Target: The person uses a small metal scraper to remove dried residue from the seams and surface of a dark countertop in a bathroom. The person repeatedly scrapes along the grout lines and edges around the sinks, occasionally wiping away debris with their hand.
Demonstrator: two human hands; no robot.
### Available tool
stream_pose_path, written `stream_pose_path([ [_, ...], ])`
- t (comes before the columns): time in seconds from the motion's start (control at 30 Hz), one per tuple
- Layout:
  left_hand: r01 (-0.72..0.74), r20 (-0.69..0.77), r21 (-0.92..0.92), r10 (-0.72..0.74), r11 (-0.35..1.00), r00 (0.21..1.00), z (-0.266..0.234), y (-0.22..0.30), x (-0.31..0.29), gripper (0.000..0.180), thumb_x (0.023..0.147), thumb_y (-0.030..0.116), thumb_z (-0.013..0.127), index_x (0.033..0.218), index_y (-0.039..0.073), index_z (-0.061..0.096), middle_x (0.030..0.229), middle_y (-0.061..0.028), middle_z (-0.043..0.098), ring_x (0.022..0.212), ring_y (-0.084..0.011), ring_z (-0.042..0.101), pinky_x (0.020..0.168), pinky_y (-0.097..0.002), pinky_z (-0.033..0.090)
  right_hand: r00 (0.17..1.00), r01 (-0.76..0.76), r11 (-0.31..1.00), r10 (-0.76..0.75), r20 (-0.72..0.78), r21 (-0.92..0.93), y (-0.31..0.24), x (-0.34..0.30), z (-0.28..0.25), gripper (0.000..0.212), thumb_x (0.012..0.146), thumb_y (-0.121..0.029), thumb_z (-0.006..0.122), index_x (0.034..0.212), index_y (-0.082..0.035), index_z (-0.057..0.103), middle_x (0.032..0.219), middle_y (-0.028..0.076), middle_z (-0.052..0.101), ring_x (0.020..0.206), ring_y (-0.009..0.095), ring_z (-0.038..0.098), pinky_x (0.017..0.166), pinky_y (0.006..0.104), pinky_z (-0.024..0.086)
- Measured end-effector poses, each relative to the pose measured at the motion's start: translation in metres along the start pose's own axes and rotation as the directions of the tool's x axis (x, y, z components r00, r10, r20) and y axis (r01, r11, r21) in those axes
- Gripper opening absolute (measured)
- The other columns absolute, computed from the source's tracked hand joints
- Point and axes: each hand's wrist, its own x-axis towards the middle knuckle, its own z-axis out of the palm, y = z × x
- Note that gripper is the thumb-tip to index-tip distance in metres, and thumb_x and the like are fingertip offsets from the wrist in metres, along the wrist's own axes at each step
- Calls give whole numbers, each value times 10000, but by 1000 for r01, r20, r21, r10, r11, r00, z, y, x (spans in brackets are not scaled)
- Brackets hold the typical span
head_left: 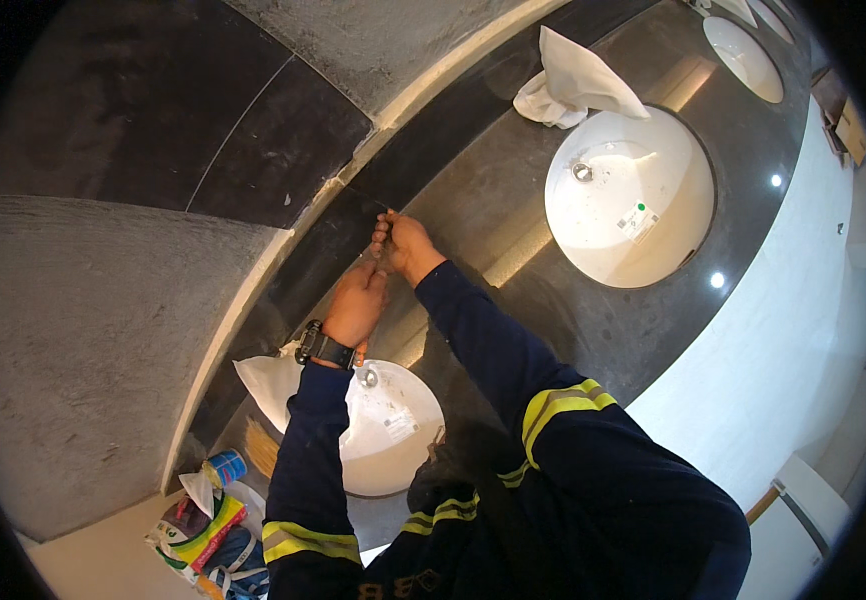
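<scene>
Both arms reach over a dark stone countertop (473, 210) between two round white basins. My left hand (357, 300), with a black watch (323, 345) on its wrist, has its fingers drawn together close to the backsplash. Just beyond it, my right hand (408, 246) is closed, its curled fingers near a seam in the dark backsplash tile (353, 225). The fingertips of the two hands nearly meet. Whatever they pinch is too small to make out. The nearer basin (398, 440) is partly covered by my left arm and body.
The other basin (603, 240) lies to the right, with a white cloth-like sheet (578, 80) behind it. Another white sheet (268, 390) and a straw-coloured brush (261, 448) sit by the left basin. A blue can (224, 467) and colourful bags (208, 530) are lower left.
</scene>
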Motion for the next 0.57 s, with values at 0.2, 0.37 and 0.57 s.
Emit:
stream_pose_path([
  [0.2,-33,-13,141,36,990,999,-20,36,-24,228,998,177,518,988,-32,609,706,-154,610,636,-267,621,611,-421,475,997,28,998,-33,72,58,4,-20,24,293,1098,-265,418,881,-121,552,665,-18,480,567,143,451,532,319,400],
  [0.37,-47,-20,128,50,991,999,-34,62,-44,230,1000,181,522,979,-29,613,684,-141,603,630,-252,616,609,-413,465,991,38,996,-48,125,83,7,-41,44,268,1092,-234,410,887,-124,543,670,-10,495,571,156,475,547,346,417],
  [0.57,-45,-85,178,60,983,995,-43,93,-68,257,1020,223,537,986,-18,620,676,-134,603,620,-240,608,611,-403,458,979,34,992,-57,196,119,9,-62,68,227,1082,-237,435,917,-123,543,684,-4,502,581,166,483,571,356,429],
])
